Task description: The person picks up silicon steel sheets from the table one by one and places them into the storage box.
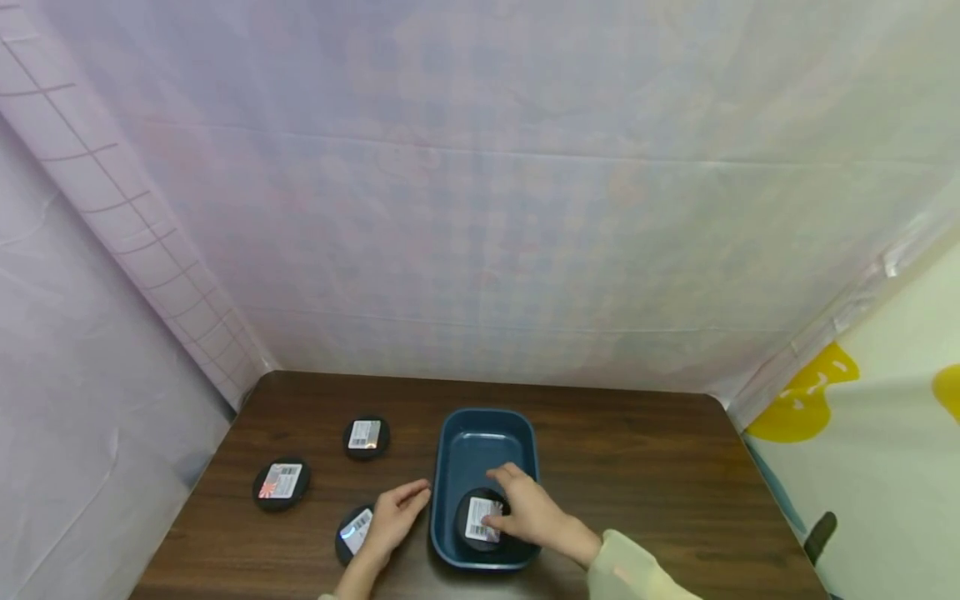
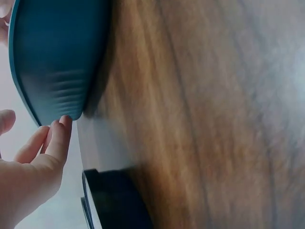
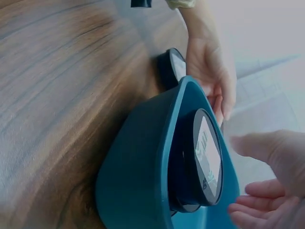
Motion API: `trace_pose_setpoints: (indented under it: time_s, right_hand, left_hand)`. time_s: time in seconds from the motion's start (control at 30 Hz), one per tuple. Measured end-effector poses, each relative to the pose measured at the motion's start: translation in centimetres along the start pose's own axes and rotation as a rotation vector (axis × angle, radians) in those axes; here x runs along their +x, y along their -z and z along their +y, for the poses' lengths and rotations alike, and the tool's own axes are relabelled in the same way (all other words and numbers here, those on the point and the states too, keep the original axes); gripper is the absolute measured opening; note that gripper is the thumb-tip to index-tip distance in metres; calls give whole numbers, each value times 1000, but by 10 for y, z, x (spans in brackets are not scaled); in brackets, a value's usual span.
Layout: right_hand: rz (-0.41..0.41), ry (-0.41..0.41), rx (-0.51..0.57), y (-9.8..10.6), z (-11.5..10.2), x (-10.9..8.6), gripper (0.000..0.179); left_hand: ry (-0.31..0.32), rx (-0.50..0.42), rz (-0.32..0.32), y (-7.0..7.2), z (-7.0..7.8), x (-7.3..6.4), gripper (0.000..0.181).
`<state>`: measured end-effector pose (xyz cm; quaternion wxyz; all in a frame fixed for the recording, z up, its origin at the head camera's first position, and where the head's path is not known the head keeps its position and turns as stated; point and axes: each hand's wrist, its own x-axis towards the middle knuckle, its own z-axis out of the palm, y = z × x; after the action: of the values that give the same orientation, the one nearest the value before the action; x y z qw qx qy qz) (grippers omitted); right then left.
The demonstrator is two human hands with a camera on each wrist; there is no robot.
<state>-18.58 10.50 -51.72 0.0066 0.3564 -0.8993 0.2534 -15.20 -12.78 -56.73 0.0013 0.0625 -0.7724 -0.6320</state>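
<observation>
The right hand [image 1: 531, 512] is wide, over a round black tin [image 1: 477, 518] in the blue tray [image 1: 480, 462], low in the middle of the frame; a dark thing [image 3: 187, 208] under it may prop it up. The left hand [image 1: 393, 518] holds nothing, its loose fingers by the tray's left side, maybe to keep it still. Three other tins [image 1: 281, 482] lie flat at lower left, so they won't roll.

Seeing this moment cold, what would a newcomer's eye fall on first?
Probably the blue bin near the middle of the wooden table, with a labelled black round container inside and the right grip over it. Next, three similar containers left of the bin; then the yellow shape at the head view's right.
</observation>
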Motion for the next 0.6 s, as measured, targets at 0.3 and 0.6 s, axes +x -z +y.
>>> trace_pose_setpoints:
  time_s: [0.3, 0.6]
  right_hand:
    - [390, 18, 120, -7, 13, -5, 45]
    - [699, -45, 164, -11, 26, -9, 39]
  left_hand:
    - [-38, -53, 86, 13, 5, 7, 37]
    - [-53, -106, 170, 28, 6, 17, 40]
